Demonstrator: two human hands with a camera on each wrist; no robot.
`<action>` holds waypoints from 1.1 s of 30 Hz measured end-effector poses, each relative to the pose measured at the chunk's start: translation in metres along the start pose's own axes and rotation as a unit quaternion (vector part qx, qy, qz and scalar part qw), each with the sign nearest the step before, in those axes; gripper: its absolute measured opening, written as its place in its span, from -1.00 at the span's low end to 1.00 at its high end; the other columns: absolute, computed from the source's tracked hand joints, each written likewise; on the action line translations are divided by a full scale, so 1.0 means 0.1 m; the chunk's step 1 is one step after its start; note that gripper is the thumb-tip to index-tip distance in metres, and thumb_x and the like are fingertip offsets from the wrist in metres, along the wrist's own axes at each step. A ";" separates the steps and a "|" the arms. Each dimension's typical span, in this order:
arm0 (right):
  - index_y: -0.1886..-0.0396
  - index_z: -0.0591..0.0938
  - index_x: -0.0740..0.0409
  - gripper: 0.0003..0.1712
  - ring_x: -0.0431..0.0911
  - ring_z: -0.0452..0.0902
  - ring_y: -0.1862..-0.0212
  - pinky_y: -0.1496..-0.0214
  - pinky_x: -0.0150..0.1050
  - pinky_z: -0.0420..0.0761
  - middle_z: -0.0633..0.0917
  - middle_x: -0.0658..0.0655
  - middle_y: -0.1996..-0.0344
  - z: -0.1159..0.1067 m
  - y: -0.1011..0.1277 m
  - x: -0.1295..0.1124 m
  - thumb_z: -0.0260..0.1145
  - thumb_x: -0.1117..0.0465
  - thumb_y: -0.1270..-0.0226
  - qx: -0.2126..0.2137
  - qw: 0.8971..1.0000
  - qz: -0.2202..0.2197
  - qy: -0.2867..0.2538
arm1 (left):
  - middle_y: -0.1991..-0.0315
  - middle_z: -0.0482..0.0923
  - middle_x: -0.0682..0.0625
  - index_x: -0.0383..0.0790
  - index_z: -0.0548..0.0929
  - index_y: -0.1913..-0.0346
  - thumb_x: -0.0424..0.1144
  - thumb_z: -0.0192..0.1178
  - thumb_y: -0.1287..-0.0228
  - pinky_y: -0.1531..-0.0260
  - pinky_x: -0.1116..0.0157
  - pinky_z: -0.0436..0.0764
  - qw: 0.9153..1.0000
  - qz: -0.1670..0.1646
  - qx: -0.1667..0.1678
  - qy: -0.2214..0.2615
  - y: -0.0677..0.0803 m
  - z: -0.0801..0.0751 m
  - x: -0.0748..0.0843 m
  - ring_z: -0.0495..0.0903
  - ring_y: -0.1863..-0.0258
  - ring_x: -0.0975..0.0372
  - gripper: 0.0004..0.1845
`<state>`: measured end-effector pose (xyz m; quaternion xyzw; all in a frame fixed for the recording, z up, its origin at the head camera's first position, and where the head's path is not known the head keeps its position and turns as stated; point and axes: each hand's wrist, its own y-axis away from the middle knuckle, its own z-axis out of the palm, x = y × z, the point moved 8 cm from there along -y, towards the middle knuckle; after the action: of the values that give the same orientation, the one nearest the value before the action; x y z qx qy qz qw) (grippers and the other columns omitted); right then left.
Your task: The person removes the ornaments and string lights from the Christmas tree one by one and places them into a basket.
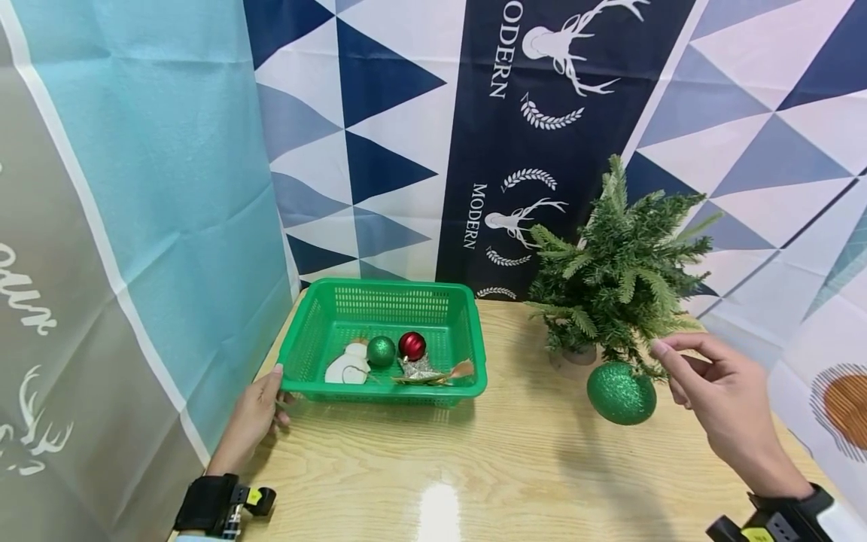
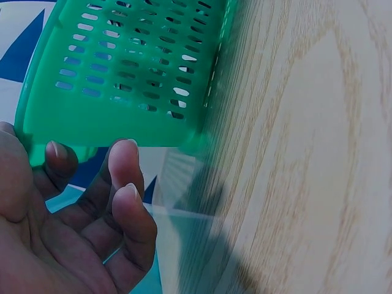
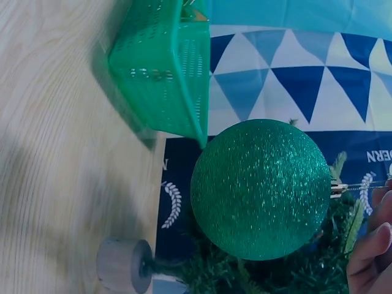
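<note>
My right hand (image 1: 721,388) pinches the thin wire loop on top of a large glittery green Christmas ball (image 1: 622,393). The ball (image 3: 261,190) hangs below the fingertips, in front of the lower branches of a small artificial Christmas tree (image 1: 619,271). In the right wrist view the ball's silver cap shows beside the fingers (image 3: 372,248). At the left, my left hand (image 1: 254,418) holds the near left corner of a green plastic basket (image 1: 382,390), thumb at the rim. The left wrist view shows its other fingers (image 2: 131,214) loosely curled below that corner.
Inside the basket lie a smaller green ball (image 1: 381,351), a red ball (image 1: 412,345), a white snowman ornament (image 1: 348,367) and a silvery ornament (image 1: 418,366). The tree's round base (image 3: 124,265) stands on the wooden table (image 1: 515,467). Patterned cloth (image 1: 400,150) hangs behind.
</note>
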<state>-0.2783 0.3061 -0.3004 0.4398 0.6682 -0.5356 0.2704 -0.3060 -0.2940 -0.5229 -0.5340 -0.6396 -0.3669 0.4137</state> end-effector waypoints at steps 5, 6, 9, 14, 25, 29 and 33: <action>0.00 0.61 0.46 -0.84 -0.10 0.31 0.64 0.61 -0.16 0.23 0.48 0.03 0.64 0.06 -0.01 -0.01 0.27 0.45 -0.52 -0.005 1.000 -0.001 0.014 | 0.07 0.59 -0.17 -0.19 0.49 -0.07 0.49 -0.38 -0.51 0.48 0.17 0.61 1.000 0.008 -0.002 -0.002 -0.11 0.01 -0.19 0.62 0.41 0.04 -0.20; 0.00 0.61 0.46 -0.84 -0.10 0.31 0.64 0.61 -0.17 0.25 0.50 0.03 0.60 0.07 -0.01 -0.01 0.27 0.45 -0.52 -0.006 1.000 -0.002 0.015 | 0.07 0.59 -0.19 -0.22 0.49 -0.07 0.46 -0.36 -0.53 0.50 0.14 0.59 1.000 0.005 -0.002 0.001 -0.07 0.01 -0.13 0.62 0.42 0.02 -0.21; 0.01 0.61 0.47 -0.84 -0.11 0.32 0.64 0.61 -0.19 0.28 0.52 0.02 0.56 0.11 -0.02 -0.02 0.27 0.44 -0.52 -0.006 1.000 -0.004 0.021 | 0.08 0.58 -0.26 -0.30 0.49 -0.11 0.40 -0.33 -0.58 0.51 0.13 0.59 1.000 -0.001 -0.005 0.007 0.09 -0.01 0.16 0.60 0.43 0.03 -0.22; 0.02 0.60 0.49 -0.83 -0.11 0.32 0.65 0.61 -0.18 0.29 0.48 0.02 0.69 0.17 -0.05 -0.02 0.28 0.44 -0.51 -0.009 1.000 -0.003 0.030 | 0.09 0.58 -0.26 -0.33 0.50 -0.17 0.35 -0.32 -0.60 0.44 0.14 0.62 1.000 -0.017 0.004 0.005 0.13 -0.02 0.23 0.59 0.42 0.06 -0.23; 0.01 0.61 0.49 -0.81 -0.08 0.30 0.65 0.62 -0.17 0.28 0.53 0.03 0.62 0.31 -0.10 -0.04 0.28 0.41 -0.53 -0.024 0.999 -0.010 0.040 | 0.11 0.58 -0.28 -0.34 0.52 -0.13 0.34 -0.32 -0.61 0.48 0.12 0.59 1.000 -0.004 0.011 0.006 0.12 -0.02 0.23 0.59 0.44 0.05 -0.23; 0.00 0.62 0.46 -0.83 -0.08 0.30 0.65 0.61 -0.19 0.30 0.48 0.04 0.68 0.36 -0.12 -0.05 0.27 0.41 -0.53 -0.028 0.998 -0.019 0.055 | 0.10 0.59 -0.28 -0.35 0.52 -0.14 0.34 -0.33 -0.62 0.43 0.14 0.61 1.000 -0.009 0.011 0.001 0.12 -0.02 0.22 0.60 0.42 0.04 -0.23; 0.01 0.65 0.39 -0.85 -0.11 0.33 0.66 0.58 -0.19 0.36 0.50 0.04 0.68 0.40 -0.15 -0.05 0.28 0.41 -0.52 -0.026 0.997 -0.027 0.068 | 0.11 0.60 -0.26 -0.33 0.51 -0.15 0.32 -0.35 -0.64 0.45 0.06 0.59 1.000 0.000 0.010 -0.006 0.12 -0.02 0.22 0.60 0.42 0.05 -0.25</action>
<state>-0.2934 0.2657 -0.3006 0.4497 0.7107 -0.4938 0.2211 -0.2958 -0.2855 -0.5013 -0.5322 -0.6455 -0.3569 0.4155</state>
